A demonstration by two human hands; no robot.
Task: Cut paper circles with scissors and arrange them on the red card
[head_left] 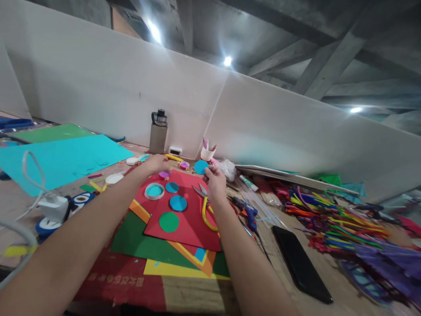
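- Head view, nearest the wearer: one black phone [301,263] lies flat and glossy on the wooden bench [194,298], right of the right forearm.
- Between the forearms lies a fanned stack of flat paper sheets in four colours: yellow, green and orange, with a red sheet [190,228] on top.
- Three flat cut circles rest on the red sheet: one green circle [169,221] and two blue circles [178,203]. Beside them is one white ring [154,191] with a teal centre.
- One pair of scissors [204,213] with yellow loop handles lies just under the right wrist; one blue glue gun [248,215] is near its right.
- The right hand [215,184] pinches a blue disc [200,166] by its edge between fingertips, holding it just above the far edge of the red sheet.
- The left hand [157,163] is palm down, fingers curled, near a small purple ring [164,174]; whether it grips anything I cannot tell. The blue disc is well to its right.
- A tangled heap of fuzzy pipe cleaners [329,219] in many colours spreads to the right.
- Farthest, against the white wall: one grey bottle [158,131] and one cup [207,153] of pens.
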